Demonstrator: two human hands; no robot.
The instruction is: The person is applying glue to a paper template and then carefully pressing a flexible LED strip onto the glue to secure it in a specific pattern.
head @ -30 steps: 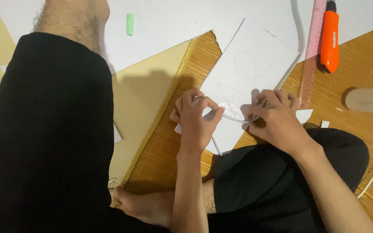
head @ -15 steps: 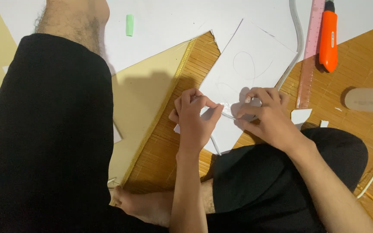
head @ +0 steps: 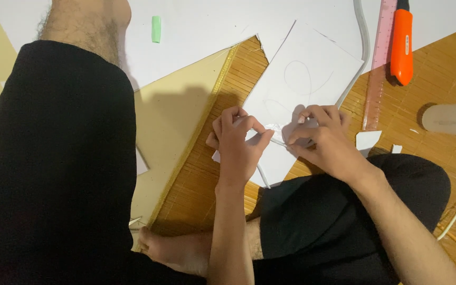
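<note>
Black cloth fills the near edge of my view: a trousered leg (head: 54,174) on the left, a bent knee (head: 354,211) on the right, and a bare foot (head: 178,250) between them on the woven bamboo mat (head: 207,184); from there my two forearms run up to the middle of the scene. My left hand (head: 237,142) is closed in a pinch, thumb and fingertips (head: 262,138) meeting on a small white paper piece (head: 274,129); my right hand (head: 320,138) is curled shut on the same scrap from the other side, so both hands grip it, just above the near part of a white sheet (head: 307,79) with faint pencil curves. That sheet lies tilted on the mat, its near corner between my wrists. Left of the hands a pale yellow card (head: 175,121) lies flat, with a gold edge running diagonally; right of my right hand two small white offcuts (head: 368,140) sit on the mat, and farther right a pale rounded object (head: 452,120) that I cannot identify. Beyond, a grey flexible strip (head: 364,39) curves along the sheet's right side; a pink ruler (head: 380,63) lies just beside it, and an orange utility knife (head: 401,45) just right of that. Far left, a small green eraser (head: 156,29) rests on a large white paper (head: 212,26).
</note>
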